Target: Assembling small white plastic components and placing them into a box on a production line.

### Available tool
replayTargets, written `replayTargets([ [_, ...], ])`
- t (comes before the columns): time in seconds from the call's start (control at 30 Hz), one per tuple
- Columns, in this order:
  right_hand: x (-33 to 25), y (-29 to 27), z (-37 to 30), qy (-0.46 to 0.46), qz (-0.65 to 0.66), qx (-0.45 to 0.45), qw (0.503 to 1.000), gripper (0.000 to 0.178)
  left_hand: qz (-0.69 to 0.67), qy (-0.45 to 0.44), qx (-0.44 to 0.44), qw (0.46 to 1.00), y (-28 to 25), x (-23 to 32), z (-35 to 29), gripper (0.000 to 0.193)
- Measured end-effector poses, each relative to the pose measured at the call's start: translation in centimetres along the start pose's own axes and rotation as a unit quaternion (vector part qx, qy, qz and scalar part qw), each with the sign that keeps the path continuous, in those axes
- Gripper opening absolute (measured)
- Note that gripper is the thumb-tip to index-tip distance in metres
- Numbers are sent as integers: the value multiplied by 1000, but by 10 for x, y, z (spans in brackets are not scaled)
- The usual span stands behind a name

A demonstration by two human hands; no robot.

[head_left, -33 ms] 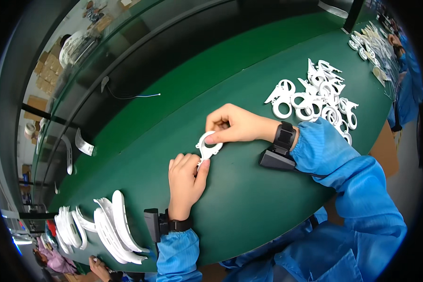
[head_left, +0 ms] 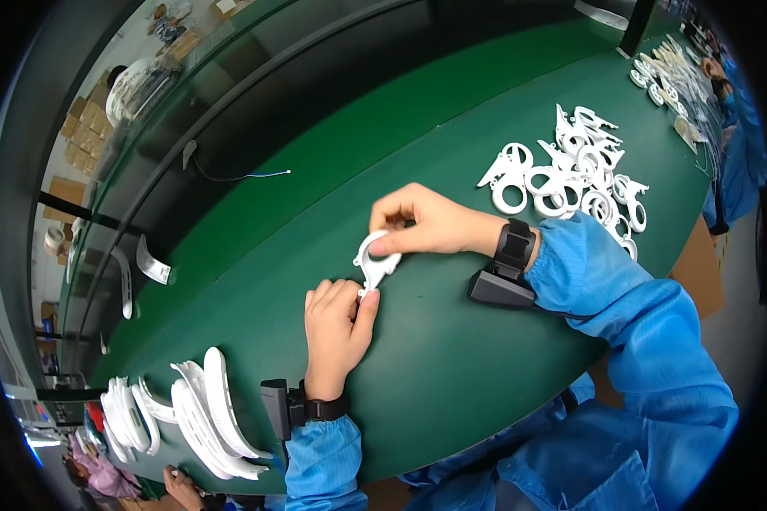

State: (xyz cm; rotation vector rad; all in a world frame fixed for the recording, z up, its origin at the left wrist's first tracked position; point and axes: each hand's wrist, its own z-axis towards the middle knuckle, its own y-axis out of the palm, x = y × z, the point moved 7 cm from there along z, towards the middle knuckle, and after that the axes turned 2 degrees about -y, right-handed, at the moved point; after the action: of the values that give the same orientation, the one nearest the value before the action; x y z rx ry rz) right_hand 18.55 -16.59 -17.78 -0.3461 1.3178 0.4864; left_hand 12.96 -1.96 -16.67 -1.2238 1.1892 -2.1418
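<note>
A white plastic ring-shaped part with a tapered tail [head_left: 375, 261] is held between my two hands over the green table. My right hand [head_left: 422, 223] pinches the ring end, its thumb lying over the ring and its other fingers curled behind. My left hand [head_left: 341, 322] grips the narrow tail between thumb and curled fingers. The tip of the tail is partly hidden by the left fingers. To the right lies a loose heap of similar white ring parts [head_left: 584, 166], several of them overlapping. Both my wrists wear black straps with dark boxes.
At the lower left, curved white plastic strips [head_left: 217, 404] lie side by side. A thin cable [head_left: 247, 175] and a curved white piece [head_left: 152, 260] are near the far ledge. Other people's hands [head_left: 716, 70] show at the far right and lower left, beside more parts.
My right hand and the ring end have shifted slightly up and to the left. My left hand has barely moved and keeps its grip.
</note>
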Motion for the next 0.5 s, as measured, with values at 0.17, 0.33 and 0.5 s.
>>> replayTargets([
  [0.17, -3, -19, -2, 20, 93, 67, 993, 29, -24, -16, 11, 1000, -2, 1, 0, 27],
  [0.33, -5, -26, -1, 19, 124, 81, 989, 28, -23, -7, 13, 1000, 1, 2, 3, 29],
  [0.5, -6, -17, -7, 31, 73, 75, 994, 34, -29, -2, 21, 999, 4, 2, 1, 27],
])
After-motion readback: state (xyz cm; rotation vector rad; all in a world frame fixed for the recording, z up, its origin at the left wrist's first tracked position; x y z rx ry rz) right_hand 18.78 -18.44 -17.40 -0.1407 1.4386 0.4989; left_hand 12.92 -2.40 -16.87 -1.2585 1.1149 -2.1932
